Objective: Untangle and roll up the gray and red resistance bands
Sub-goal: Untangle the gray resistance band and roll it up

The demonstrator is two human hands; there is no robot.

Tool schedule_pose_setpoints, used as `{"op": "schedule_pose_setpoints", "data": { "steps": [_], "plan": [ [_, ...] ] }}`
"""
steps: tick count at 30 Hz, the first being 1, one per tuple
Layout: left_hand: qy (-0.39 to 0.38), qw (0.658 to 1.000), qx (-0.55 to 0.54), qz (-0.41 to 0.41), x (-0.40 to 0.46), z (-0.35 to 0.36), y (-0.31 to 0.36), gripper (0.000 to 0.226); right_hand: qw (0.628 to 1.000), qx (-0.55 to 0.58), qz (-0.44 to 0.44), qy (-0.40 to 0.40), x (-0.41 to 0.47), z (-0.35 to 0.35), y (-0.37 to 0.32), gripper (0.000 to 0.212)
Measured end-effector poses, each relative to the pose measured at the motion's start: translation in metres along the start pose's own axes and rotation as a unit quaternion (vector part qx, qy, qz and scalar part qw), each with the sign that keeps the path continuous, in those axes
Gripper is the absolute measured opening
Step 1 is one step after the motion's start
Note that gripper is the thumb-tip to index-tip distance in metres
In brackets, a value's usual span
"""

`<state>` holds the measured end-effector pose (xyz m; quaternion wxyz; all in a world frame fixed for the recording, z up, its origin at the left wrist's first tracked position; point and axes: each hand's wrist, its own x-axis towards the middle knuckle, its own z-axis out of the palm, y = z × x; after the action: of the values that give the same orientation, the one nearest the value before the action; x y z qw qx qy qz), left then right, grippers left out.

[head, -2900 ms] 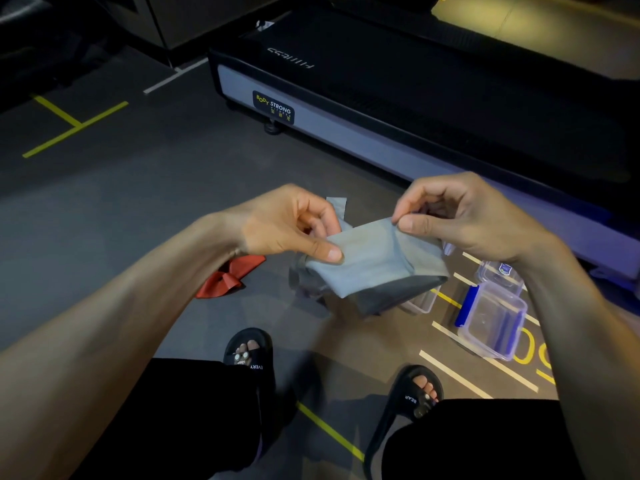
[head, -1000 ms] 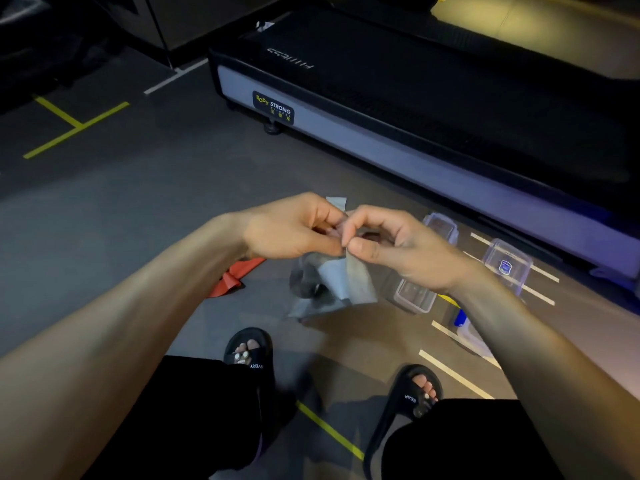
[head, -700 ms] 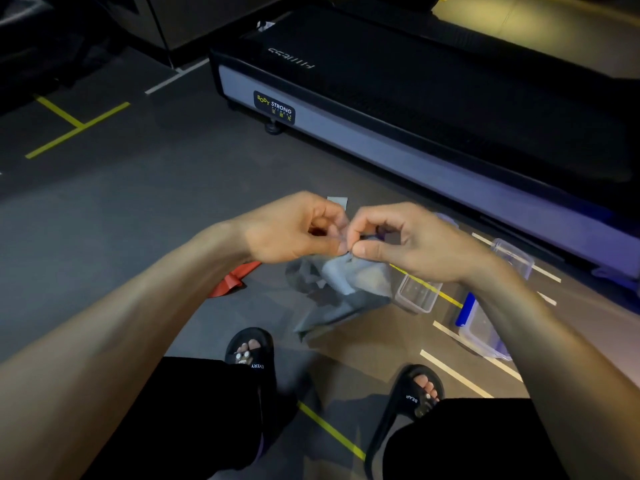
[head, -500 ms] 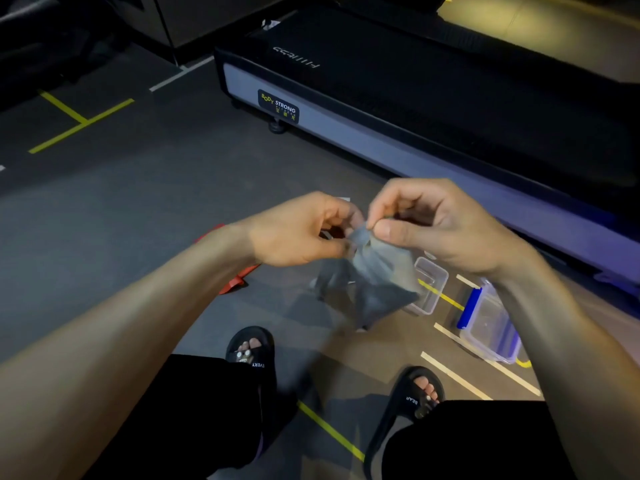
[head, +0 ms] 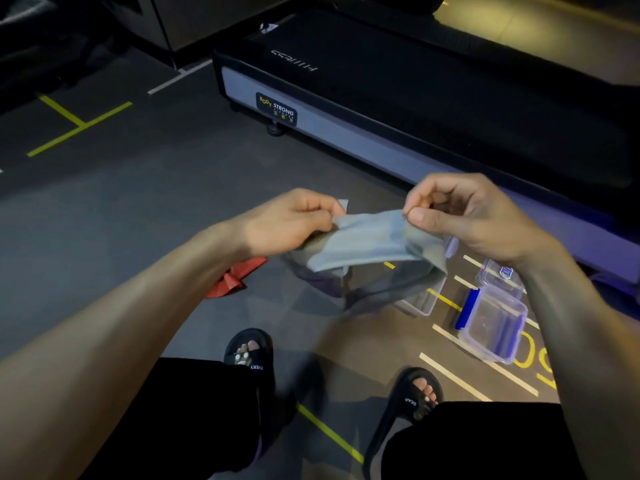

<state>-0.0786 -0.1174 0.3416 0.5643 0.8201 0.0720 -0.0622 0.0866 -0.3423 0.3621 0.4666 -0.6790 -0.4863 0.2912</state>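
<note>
The gray resistance band (head: 367,242) hangs stretched between my two hands above the floor, its lower folds drooping beneath. My left hand (head: 291,221) pinches its left end, and my right hand (head: 460,216) pinches its right end between thumb and forefinger. The red resistance band (head: 235,277) lies crumpled on the dark floor below my left forearm, partly hidden by it.
A treadmill (head: 398,109) runs across the back and right. Two clear plastic boxes (head: 491,323) (head: 420,303) and a clear lid (head: 498,275) sit on the floor at right. My sandalled feet (head: 247,351) stand below, among yellow and white floor lines.
My hands were close together, working the bunched gray band; they have now moved apart, pulling the band out wide and flatter between them.
</note>
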Motion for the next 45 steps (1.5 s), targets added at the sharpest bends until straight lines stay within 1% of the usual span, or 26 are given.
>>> {"op": "schedule_pose_setpoints", "data": {
  "steps": [4,6,7,8,9,10,11,12,13,14,15,16,17,18,20,24,30,33,35,39,42,45],
  "plan": [
    [-0.036,0.996,0.081,-0.001,-0.003,-0.005,-0.001,0.021,1.0,-0.008,-0.001,0.001,0.001,0.003,-0.001,0.005],
    [-0.07,0.978,0.198,-0.004,-0.003,-0.01,-0.004,0.028,1.0,-0.011,0.004,-0.009,0.0,0.003,-0.001,0.007],
    [-0.094,0.969,0.228,-0.009,-0.004,-0.012,-0.005,0.031,1.0,-0.017,0.01,-0.02,0.0,0.005,0.0,0.01],
    [-0.115,0.971,0.209,-0.013,-0.006,-0.015,-0.005,0.029,0.999,-0.022,0.013,-0.027,0.0,0.006,0.001,0.011],
    [-0.123,0.982,0.141,-0.013,-0.008,-0.018,-0.003,0.024,0.999,-0.022,0.013,-0.026,0.001,0.007,0.001,0.012],
    [-0.108,0.994,0.033,-0.015,-0.01,-0.021,0.0,0.019,1.0,-0.017,0.009,-0.015,0.001,0.007,0.001,0.012],
    [-0.072,0.993,-0.088,-0.022,-0.011,-0.026,0.003,0.014,1.0,-0.006,0.004,0.002,0.002,0.006,0.0,0.011],
    [-0.039,0.983,-0.175,-0.028,-0.011,-0.032,0.007,0.012,1.0,0.007,-0.001,0.017,0.003,0.005,-0.001,0.01],
    [-0.021,0.98,-0.195,-0.029,-0.011,-0.035,0.009,0.012,1.0,0.015,-0.005,0.026,0.003,0.004,-0.002,0.009],
    [-0.02,0.987,-0.158,-0.028,-0.01,-0.036,0.009,0.017,0.999,0.014,-0.008,0.029,0.004,0.004,-0.003,0.008],
    [-0.03,0.995,-0.09,-0.029,-0.009,-0.033,0.008,0.024,1.0,0.009,-0.007,0.027,0.005,0.005,-0.003,0.008],
    [-0.04,0.998,-0.022,-0.039,-0.008,-0.03,0.006,0.026,1.0,0.004,-0.005,0.023,0.006,0.006,-0.002,0.008],
    [-0.047,0.997,0.029,-0.051,-0.008,-0.027,0.004,0.025,1.0,0.002,-0.001,0.022,0.007,0.007,-0.002,0.008],
    [-0.048,0.995,0.062,-0.06,-0.008,-0.026,0.002,0.021,1.0,-0.002,0.003,0.022,0.007,0.007,-0.002,0.009],
    [-0.047,0.993,0.089,-0.062,-0.008,-0.025,-0.003,0.019,1.0,-0.016,0.01,0.019,0.006,0.006,-0.002,0.012],
    [-0.055,0.993,0.1,-0.034,-0.01,-0.026,-0.008,0.018,0.999,-0.035,0.011,-0.006,0.003,0.004,-0.005,0.016],
    [-0.041,0.997,0.06,0.0,-0.012,-0.024,-0.004,0.022,0.999,-0.044,0.007,0.008,0.0,-0.002,-0.007,0.015],
    [-0.032,0.999,0.031,0.011,-0.012,-0.024,-0.004,0.013,0.999,-0.048,0.01,0.013,0.0,-0.003,-0.006,0.017],
    [-0.017,0.999,0.013,0.034,-0.013,-0.024,-0.002,0.013,0.999,-0.049,0.009,0.014,-0.001,-0.004,-0.005,0.016],
    [0.026,0.997,0.031,0.066,-0.014,-0.02,0.001,0.023,0.999,-0.053,0.008,0.007,-0.002,-0.002,-0.005,0.016],
    [0.059,0.993,0.068,0.077,-0.013,-0.018,-0.001,0.023,0.998,-0.06,0.007,0.002,-0.002,0.0,-0.006,0.017],
    [0.074,0.989,0.091,0.089,-0.012,-0.018,-0.003,0.02,0.998,-0.058,0.002,0.004,-0.002,0.0,-0.006,0.017]
  ]
}}
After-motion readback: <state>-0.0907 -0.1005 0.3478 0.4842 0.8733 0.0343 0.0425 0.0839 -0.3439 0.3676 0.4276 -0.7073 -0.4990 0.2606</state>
